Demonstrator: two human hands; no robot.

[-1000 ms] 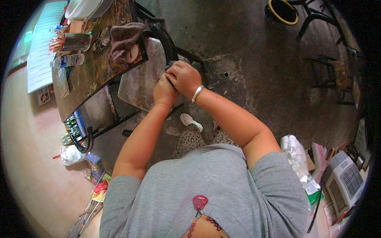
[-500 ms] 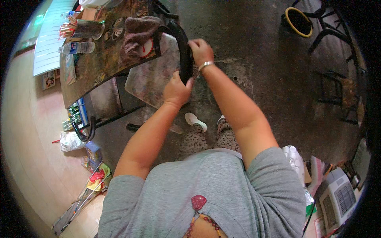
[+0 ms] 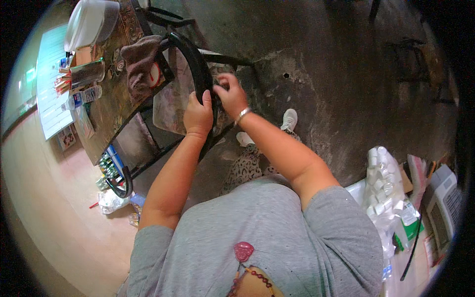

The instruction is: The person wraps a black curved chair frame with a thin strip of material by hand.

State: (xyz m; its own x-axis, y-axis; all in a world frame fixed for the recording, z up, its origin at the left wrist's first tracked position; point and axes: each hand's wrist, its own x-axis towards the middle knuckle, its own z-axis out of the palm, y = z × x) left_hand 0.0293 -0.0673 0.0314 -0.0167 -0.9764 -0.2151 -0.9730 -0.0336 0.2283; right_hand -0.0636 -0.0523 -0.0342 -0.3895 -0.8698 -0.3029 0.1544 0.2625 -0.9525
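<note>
Black and curved, the chair back (image 3: 195, 69) arcs beside a cluttered bench (image 3: 106, 106) with a brown cloth (image 3: 140, 59) draped at its edge. Her left hand (image 3: 198, 116) is wrapped around the rail; the right hand (image 3: 230, 94), bracelet (image 3: 241, 115) at the wrist, pinches it just beside.

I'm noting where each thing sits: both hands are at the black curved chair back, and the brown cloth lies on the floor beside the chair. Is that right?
Not quite. In the head view the brown cloth lies on the table, not the floor. Left hand and right hand are both at the black curved chair back.
</note>
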